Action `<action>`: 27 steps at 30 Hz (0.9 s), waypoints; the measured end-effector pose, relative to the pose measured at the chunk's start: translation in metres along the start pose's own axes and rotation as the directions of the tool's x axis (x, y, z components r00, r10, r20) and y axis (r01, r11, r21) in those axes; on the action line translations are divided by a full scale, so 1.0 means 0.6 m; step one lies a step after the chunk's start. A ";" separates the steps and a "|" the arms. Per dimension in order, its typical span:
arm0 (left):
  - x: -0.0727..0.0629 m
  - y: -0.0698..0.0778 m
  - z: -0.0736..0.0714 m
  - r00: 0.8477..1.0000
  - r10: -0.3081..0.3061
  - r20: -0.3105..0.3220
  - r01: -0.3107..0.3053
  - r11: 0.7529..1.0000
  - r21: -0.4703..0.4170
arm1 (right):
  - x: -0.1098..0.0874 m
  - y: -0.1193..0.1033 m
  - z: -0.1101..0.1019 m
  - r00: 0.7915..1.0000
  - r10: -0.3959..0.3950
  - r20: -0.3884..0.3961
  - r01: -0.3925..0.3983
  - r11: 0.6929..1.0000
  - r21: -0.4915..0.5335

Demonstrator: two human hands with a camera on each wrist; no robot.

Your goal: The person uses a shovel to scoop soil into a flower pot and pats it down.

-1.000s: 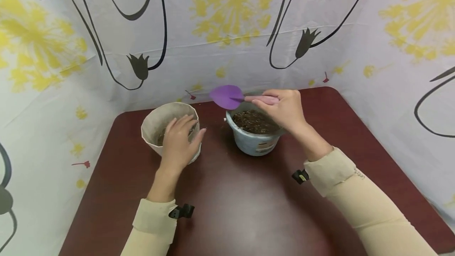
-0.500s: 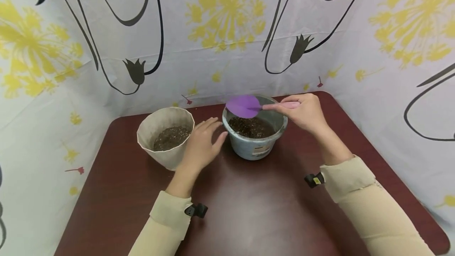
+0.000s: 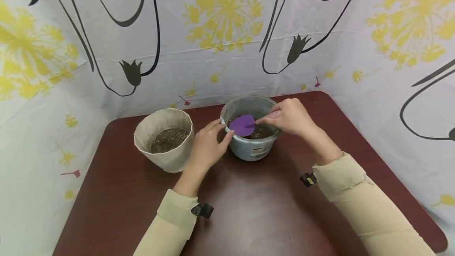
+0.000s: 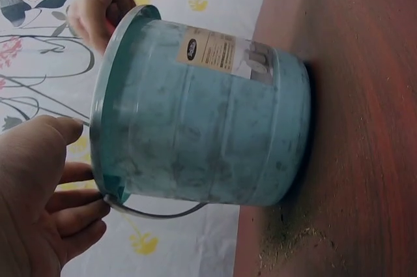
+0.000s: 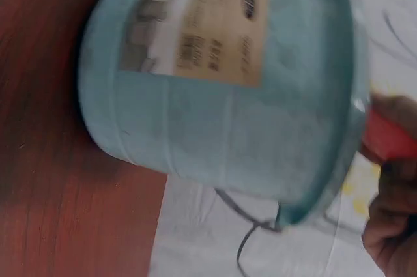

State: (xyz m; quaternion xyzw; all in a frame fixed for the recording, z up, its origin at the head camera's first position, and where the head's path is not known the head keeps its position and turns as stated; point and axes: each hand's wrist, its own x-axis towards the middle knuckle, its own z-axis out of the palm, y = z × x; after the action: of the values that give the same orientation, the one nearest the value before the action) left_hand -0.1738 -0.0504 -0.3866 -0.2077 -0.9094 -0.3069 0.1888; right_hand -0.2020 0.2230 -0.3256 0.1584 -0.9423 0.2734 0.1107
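A purple trowel [image 3: 243,125] with a pink handle dips into the light-blue bucket [image 3: 250,149], its blade over the dark soil [image 3: 262,132] inside. My right hand [image 3: 293,117] grips the trowel's handle above the bucket's right rim. In the right wrist view the fingers [image 5: 388,218] curl by the handle, which looks red there. At the bucket's left rim is my left hand [image 3: 209,145], its fingers loosely extended. Its fingertips [image 4: 98,210] are right at the rim near the wire handle [image 4: 156,214] in the left wrist view, thumb apart from the other fingers.
To the left of the bucket stands a whitish pot [image 3: 174,162] with soil in it, close beside my left forearm. Both containers are on a dark red-brown table [image 3: 245,208]. A patterned cloth [image 3: 227,70] hangs behind the table. Bits of soil [image 4: 293,247] lie by the bucket's base.
My left hand has moved right, from over the whitish pot to the bucket's rim. The trowel, held in my right hand, has come down from above the bucket to inside it.
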 end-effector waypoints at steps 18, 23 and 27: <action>0.007 0.015 -0.003 0.999 -0.050 -0.018 0.050 0.999 -0.015 | -0.010 -0.001 -0.039 0.979 -0.202 -0.040 0.162 0.877 -0.453; 0.007 0.017 -0.006 0.996 -0.082 0.020 0.082 0.997 -0.007 | -0.002 -0.009 -0.051 0.939 -0.339 -0.053 0.258 0.800 -0.542; 0.003 0.018 -0.006 0.992 -0.114 0.058 0.114 0.994 0.004 | 0.004 -0.012 -0.040 0.918 -0.392 0.055 0.336 0.700 -0.630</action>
State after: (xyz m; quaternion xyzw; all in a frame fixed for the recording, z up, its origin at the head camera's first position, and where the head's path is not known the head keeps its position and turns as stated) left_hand -0.1692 -0.0440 -0.3781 -0.1645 -0.9249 -0.3108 0.1444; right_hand -0.1987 0.2299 -0.3014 0.2840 -0.9230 -0.0772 0.2479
